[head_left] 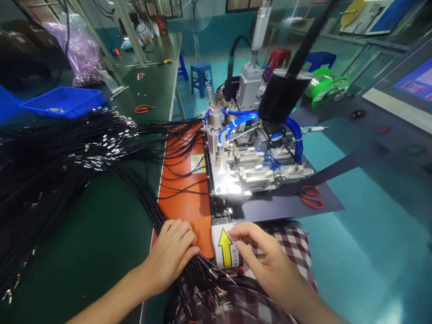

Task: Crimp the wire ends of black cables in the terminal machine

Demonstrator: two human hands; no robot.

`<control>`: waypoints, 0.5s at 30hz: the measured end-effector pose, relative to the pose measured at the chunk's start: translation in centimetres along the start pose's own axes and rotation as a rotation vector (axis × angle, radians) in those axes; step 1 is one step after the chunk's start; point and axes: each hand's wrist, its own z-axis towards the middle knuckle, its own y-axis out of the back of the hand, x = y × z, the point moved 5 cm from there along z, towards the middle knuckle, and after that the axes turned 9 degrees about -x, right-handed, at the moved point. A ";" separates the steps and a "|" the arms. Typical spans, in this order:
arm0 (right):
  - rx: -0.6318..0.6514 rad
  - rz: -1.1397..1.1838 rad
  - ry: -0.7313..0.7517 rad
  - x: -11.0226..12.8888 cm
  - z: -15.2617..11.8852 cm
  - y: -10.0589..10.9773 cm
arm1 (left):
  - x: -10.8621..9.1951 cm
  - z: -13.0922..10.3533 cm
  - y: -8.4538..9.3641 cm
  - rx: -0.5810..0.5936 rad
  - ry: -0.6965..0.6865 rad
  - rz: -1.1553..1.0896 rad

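My left hand (175,247) is closed over a bundle of thin black cables (143,193) at the edge of the orange plate (182,202). The bundle comes out below this hand, where stripped ends with coloured wires (221,274) hang over my lap. My right hand (266,258) hovers beside the white block with a yellow arrow (226,247), thumb and forefinger apart, with nothing plain between them. Beyond the hands stands a machine (249,166) with metal slides and blue air tubes. Several single black cables cross the orange plate to the machine's left side.
A large heap of black cables (40,162) with shiny metal ends covers the left table. Behind it are a blue tray (67,101) and red-handled pliers (143,109). More red-handled pliers (312,196) lie right of the machine. A black cylinder (283,96) hangs above it.
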 end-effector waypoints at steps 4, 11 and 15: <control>-0.003 0.026 0.007 -0.1 0.6 0.5 | -1.3 0.1 0.7 0.099 0.068 -0.195; 0.109 0.254 0.102 1.8 0.9 0.3 | -0.9 1.8 2.9 -0.182 0.102 -0.299; 0.025 0.209 0.051 1.8 1.3 0.0 | -1.5 3.1 2.0 -0.160 0.110 -0.200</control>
